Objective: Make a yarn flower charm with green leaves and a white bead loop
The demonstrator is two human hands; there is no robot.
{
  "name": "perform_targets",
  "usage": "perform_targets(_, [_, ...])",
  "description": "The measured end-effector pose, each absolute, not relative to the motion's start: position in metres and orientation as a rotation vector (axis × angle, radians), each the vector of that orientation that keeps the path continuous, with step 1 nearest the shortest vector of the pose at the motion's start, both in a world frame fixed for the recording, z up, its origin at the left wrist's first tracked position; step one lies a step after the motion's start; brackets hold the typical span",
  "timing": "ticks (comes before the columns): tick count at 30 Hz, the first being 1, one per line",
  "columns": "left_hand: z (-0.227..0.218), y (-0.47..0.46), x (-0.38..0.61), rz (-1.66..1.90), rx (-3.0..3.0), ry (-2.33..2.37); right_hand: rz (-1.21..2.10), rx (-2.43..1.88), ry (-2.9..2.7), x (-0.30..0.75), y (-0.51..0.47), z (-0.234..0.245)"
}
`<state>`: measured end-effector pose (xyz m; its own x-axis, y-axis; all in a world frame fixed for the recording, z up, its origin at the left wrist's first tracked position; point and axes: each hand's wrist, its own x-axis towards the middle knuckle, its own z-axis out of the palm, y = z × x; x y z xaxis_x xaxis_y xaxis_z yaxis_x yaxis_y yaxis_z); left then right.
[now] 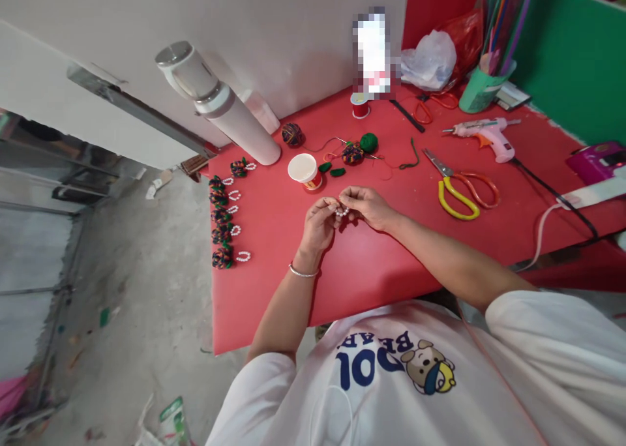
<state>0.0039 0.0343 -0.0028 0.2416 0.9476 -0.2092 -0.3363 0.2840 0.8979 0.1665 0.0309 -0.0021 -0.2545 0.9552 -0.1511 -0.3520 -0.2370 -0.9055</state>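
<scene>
Both hands at table centre, gripping. Left hand (320,224) pinches one side of a white bead string (342,213), right hand (369,206) pinches the other; fingertips almost meet. String hangs curved between them, just above the table, near the cup. Whether its ends are joined: can't tell.

Containers: white cup (313,184), upright, open top, white inside, no contents distinguishable. Flask (239,117), upright at the back left, lid on, contents hidden. Green holder (482,92) at the back right, with coloured sticks (506,25) in clear wrap. Whitish bag (430,61) crumpled by the wall, contents not readable.

Writing: shirt (372,410) has dark blue letters, "BEAR" readable, other word partly lost in folds; cartoon animal beside it. Cup has red and yellow print, too small to read. Marks on the green holder also illegible.

Surface: red table (254,296). Left edge has a row of multicolour yarn bundles (222,257), bead loops beside them. Scissors (448,174) and pink glue gun (496,139) lie right of the hands. Green yarn ball (368,142) sits behind them.

Room: whitish wall (293,29) behind, green panel (577,61) at right, grey floor (147,289) with scattered scraps.
</scene>
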Motion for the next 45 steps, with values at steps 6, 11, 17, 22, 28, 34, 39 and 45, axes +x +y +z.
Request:
perform_targets(6, [-0.012, 0.029, 0.013, 1.066, 1.07, 1.048, 1.098, -1.292, -1.565, 0.183, 0.037, -0.005])
perform_targets(11, [-0.016, 0.033, 0.009, 1.304, 1.367, 1.287, 0.498, -1.573, -1.733, 0.19, 0.039, -0.01])
perform_targets(17, [-0.024, 0.038, 0.002, 1.297, 1.407, 1.3, 0.494, -1.553, -1.68, 0.194, 0.046, -0.018])
perform_targets(22, [-0.026, 0.04, 0.004, 1.314, 1.535, 1.354, 0.483, -1.483, -1.626, 0.197, 0.053, -0.026])
perform_targets(28, [-0.025, 0.043, 0.004, 1.247, 1.692, 1.406, 0.482, -1.445, -1.58, 0.198, 0.058, -0.034])
perform_targets(34, [-0.026, 0.042, 0.004, 1.232, 1.7, 1.382, 0.47, -1.441, -1.604, 0.199, 0.059, -0.036])
perform_targets(39, [-0.027, 0.042, 0.007, 1.218, 1.69, 1.381, 0.293, -1.439, -1.649, 0.202, 0.064, -0.037])
perform_targets(45, [-0.024, 0.043, 0.01, 1.225, 1.584, 1.374, -0.055, -1.541, -1.733, 0.203, 0.091, -0.024])
